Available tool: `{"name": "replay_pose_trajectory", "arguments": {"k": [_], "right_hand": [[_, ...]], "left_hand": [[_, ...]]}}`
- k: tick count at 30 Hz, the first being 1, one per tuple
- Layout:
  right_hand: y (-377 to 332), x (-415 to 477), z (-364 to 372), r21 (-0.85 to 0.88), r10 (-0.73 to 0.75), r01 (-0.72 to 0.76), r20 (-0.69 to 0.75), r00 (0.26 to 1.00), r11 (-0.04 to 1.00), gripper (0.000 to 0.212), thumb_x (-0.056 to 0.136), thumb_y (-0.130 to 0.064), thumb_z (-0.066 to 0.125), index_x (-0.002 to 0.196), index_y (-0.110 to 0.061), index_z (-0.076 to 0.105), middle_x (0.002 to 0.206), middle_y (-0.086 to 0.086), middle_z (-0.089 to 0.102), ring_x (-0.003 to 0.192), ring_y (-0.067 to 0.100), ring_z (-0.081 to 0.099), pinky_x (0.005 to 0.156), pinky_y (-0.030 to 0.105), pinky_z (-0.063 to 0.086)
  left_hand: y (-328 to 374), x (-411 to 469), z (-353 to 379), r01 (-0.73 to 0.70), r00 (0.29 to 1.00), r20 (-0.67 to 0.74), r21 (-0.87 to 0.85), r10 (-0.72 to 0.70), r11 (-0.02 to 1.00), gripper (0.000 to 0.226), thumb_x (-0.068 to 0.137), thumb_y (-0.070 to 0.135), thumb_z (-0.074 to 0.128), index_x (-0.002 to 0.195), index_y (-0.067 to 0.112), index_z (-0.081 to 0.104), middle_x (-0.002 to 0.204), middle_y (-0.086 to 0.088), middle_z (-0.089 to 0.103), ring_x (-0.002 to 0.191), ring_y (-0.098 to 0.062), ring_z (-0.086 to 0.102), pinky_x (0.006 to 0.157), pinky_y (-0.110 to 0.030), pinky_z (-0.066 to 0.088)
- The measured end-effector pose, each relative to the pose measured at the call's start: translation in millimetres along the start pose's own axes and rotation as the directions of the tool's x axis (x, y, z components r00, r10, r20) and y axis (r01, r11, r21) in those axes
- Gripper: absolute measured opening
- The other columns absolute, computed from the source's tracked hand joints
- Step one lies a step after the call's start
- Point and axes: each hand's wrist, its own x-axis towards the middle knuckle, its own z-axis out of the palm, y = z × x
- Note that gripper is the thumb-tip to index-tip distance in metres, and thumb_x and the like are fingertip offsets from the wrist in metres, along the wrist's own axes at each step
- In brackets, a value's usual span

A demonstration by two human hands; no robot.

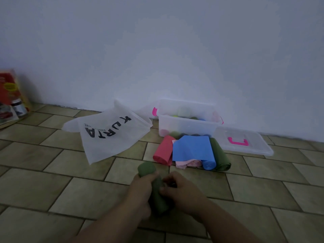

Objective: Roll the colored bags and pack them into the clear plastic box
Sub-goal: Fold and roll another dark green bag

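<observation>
Ahead, loose bags crowd box front; green roll gripped.

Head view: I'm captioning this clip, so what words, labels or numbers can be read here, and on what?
"KURTA": black capitals on the white fabric bag lying on the floor.
Smaller print line beside it on the same bag: too small to read.
Print on the red and yellow packet at far left: blurred, unreadable.
No text visible on the clear plastic box, its lid or the green rolled bag.
</observation>
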Motion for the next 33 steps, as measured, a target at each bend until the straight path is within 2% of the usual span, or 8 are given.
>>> {"name": "replay_pose_trajectory", "arguments": {"k": [2,8,10,14,18,23,26,33], "right_hand": [[-3.0,1.1,-8.3,0.193,0.043,-0.051,0.047,0.998,0.98,0.035,0.082,-0.033,0.068,0.113,-0.026,0.051,0.118,0.001,0.058,0.101,0.019,0.061,0.085,0.037,0.055],[-14.6,14.0,-46.7,0.398,0.047,-0.056,0.033,0.998,0.915,0.03,0.083,-0.014,0.069,0.111,-0.019,0.057,0.108,0.013,0.066,0.097,0.031,0.066,0.083,0.046,0.055],[-25.7,22.9,-75.3,0.468,0.039,-0.05,0.034,0.999,0.882,0.026,0.084,-0.008,0.066,0.109,-0.012,0.06,0.104,0.018,0.067,0.09,0.033,0.066,0.074,0.041,0.055],[-67.1,60.0,-140.2,0.476,0.002,0.076,-0.161,0.987,0.876,0.016,0.087,-0.003,0.059,0.103,-0.005,0.061,0.095,0.02,0.068,0.08,0.03,0.067,0.067,0.039,0.057],[-109.9,128.9,-181.4,0.437,0.017,0.167,-0.385,0.923,0.884,0.017,0.092,-0.007,0.056,0.108,-0.001,0.059,0.094,0.019,0.069,0.082,0.032,0.069,0.065,0.042,0.058],[-127.8,213.6,-166.2,0.218,0.115,-0.036,-0.359,0.926,0.975,0.03,0.089,-0.013,0.063,0.112,0.005,0.054,0.106,0.021,0.06,0.097,0.036,0.061,0.087,0.049,0.053],[-137.0,240.8,-146.6,-0.085,0.104,-0.135,-0.298,0.949,0.987,0.015,0.089,-0.011,0.06,0.096,0.002,0.061,0.091,0.019,0.06,0.084,0.029,0.062,0.074,0.035,0.055],[-131.9,262.3,-143.0,-0.702,0.077,-0.187,-0.185,0.98,0.687,0.029,0.096,-0.032,0.048,0.096,-0.006,0.061,0.112,0.017,0.059,0.09,0.026,0.052,0.08,0.032,0.038]], "left_hand": [[-0.1,-1.2,5.6,0.034,0.997,0.068,-0.005,-0.033,0.999,0.038,0.078,0.023,0.071,0.114,0.018,0.059,0.107,-0.018,0.064,0.096,-0.041,0.062,0.084,-0.059,0.051],[33.7,14.2,41.0,-0.345,0.938,0.105,0.252,0.329,0.904,0.043,0.077,0.032,0.072,0.114,0.028,0.051,0.098,-0.002,0.064,0.086,-0.022,0.064,0.067,-0.036,0.056],[68.7,33.8,54.7,-0.486,0.874,0.203,0.412,0.442,0.771,0.043,0.082,0.047,0.062,0.118,0.027,0.049,0.101,0.003,0.063,0.087,-0.014,0.062,0.067,-0.03,0.051],[144.4,86.6,83.5,-0.562,0.744,0.279,0.753,0.607,0.343,0.075,0.089,0.055,0.047,0.15,0.021,0.019,0.152,-0.005,0.03,0.134,-0.024,0.035,0.107,-0.046,0.032],[173.1,126.4,105.7,-0.408,0.792,0.247,0.894,0.558,0.184,0.083,0.093,0.056,0.038,0.151,0.011,-0.002,0.16,-0.005,0.003,0.144,-0.025,0.014,0.115,-0.049,0.015],[161.1,150.3,113.0,-0.387,0.815,0.243,0.904,0.527,0.182,0.077,0.097,0.049,0.03,0.149,0.011,-0.014,0.16,-0.001,-0.01,0.146,-0.019,-0.002,0.116,-0.051,0.005],[159.9,152.9,110.0,-0.398,0.802,0.259,0.904,0.538,0.159,0.076,0.097,0.048,0.03,0.149,0.013,-0.014,0.16,0.001,-0.012,0.146,-0.019,-0.005,0.115,-0.055,0.004],[161.5,153.5,110.6,-0.399,0.814,0.269,0.903,0.514,0.159,0.074,0.098,0.047,0.029,0.149,0.015,-0.014,0.159,0.001,-0.013,0.146,-0.019,-0.006,0.114,-0.057,0.002]]}}
